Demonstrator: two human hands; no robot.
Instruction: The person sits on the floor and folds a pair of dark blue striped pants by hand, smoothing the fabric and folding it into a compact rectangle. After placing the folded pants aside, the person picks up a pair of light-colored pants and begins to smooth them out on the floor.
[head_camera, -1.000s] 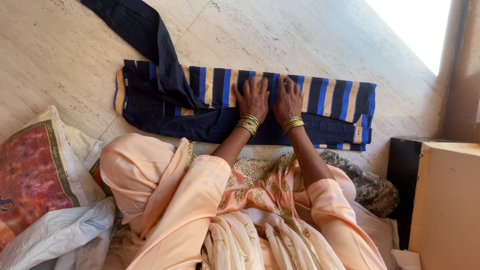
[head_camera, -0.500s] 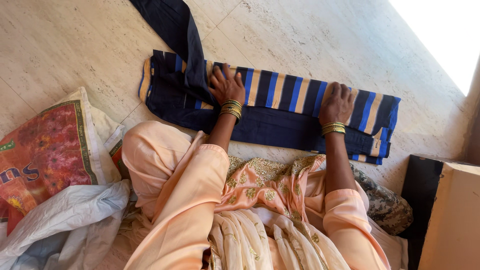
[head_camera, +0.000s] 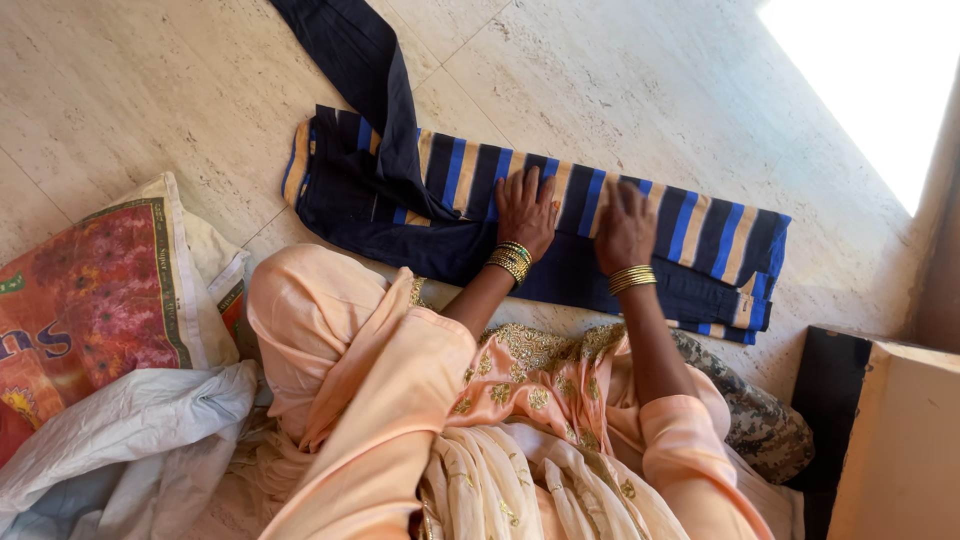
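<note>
I press my left hand (head_camera: 524, 212) and right hand (head_camera: 622, 228), both open and flat, side by side on the folded striped cloth (head_camera: 690, 225) on the floor (head_camera: 150, 90); even pressure should keep the fold crisp.

A striped cloth (head_camera: 690, 225) in navy, blue and tan is lying folded into a long band on the pale stone floor (head_camera: 150, 90). The left hand (head_camera: 525, 210) and the right hand (head_camera: 622, 228) are pressing flat on its middle, palms down, close beside each other, each wrist wearing gold bangles. A dark sleeve (head_camera: 365, 70) is trailing away from the cloth's left end. A printed sack (head_camera: 95, 290) is lying beside the person's peach-clad knee (head_camera: 300, 320).
</note>
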